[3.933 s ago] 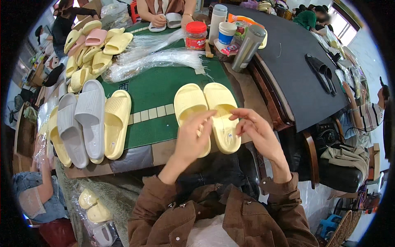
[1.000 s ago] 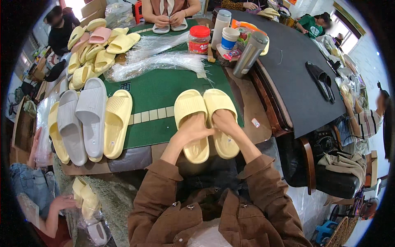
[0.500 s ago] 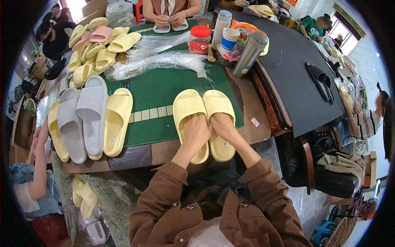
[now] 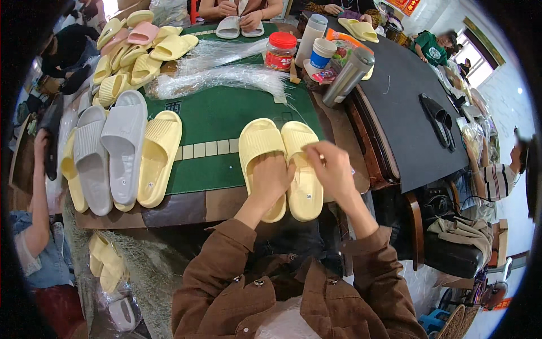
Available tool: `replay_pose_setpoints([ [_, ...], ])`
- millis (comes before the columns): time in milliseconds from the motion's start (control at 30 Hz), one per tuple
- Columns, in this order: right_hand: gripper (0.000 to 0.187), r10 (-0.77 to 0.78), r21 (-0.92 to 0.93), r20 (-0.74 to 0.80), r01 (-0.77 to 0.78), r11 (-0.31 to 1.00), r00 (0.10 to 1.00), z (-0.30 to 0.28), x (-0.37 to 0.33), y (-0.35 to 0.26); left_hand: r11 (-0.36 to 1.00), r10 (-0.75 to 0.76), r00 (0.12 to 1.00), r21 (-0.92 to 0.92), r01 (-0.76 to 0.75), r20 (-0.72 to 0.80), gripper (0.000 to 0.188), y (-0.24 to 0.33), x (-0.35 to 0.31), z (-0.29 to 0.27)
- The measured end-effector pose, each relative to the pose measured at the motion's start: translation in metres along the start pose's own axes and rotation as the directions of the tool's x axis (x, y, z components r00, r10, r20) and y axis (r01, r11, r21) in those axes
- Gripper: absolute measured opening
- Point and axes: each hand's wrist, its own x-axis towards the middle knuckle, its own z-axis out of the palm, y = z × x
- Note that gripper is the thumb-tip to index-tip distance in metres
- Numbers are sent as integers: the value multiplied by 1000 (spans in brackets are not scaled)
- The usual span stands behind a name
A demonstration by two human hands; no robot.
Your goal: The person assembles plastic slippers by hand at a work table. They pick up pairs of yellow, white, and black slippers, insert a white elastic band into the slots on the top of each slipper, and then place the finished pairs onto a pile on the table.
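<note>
Two yellow slippers lie side by side at the table's near edge, toes pointing away from me. My left hand [image 4: 267, 182] reaches under the ribbed strap of the left slipper [image 4: 261, 137], which hides most of its fingers; its thumb side lies against the right slipper [image 4: 306, 196]. Over the outer side of that right slipper's strap, my right hand [image 4: 334, 169] is raised with thumb and fingertips pinched together. Anything in the pinch is too small to make out.
Grey slippers [image 4: 125, 144] and a yellow slipper [image 4: 160, 161] stand left, before a slipper pile [image 4: 145, 69]. Clear plastic strands [image 4: 220, 82] cross the green mat [image 4: 212, 113]. A red-lidded jar [image 4: 280, 52], cup [image 4: 322, 53] and flasks [image 4: 349, 76] stand beyond. Other people work around.
My right hand has come out of the right slipper and risen to its right, fingers pinched. My left hand stays under the left strap. The view has shifted slightly.
</note>
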Motion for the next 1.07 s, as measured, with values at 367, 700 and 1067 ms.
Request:
replay_pose_setpoints([
  [367, 27, 184, -86, 183, -170, 982, 966, 53, 96, 43, 997, -74, 991, 6, 74, 109, 36, 3, 3, -4],
  [700, 32, 246, -2, 220, -252, 968, 944, 73, 96, 60, 993, -101, 976, -46, 112, 194, 41, 7, 4, -13],
  [1067, 46, 487, 748, 254, -489, 448, 836, 69, 101, 88, 999, -19, 999, -30, 20, 31, 42, -2, 3, -3],
])
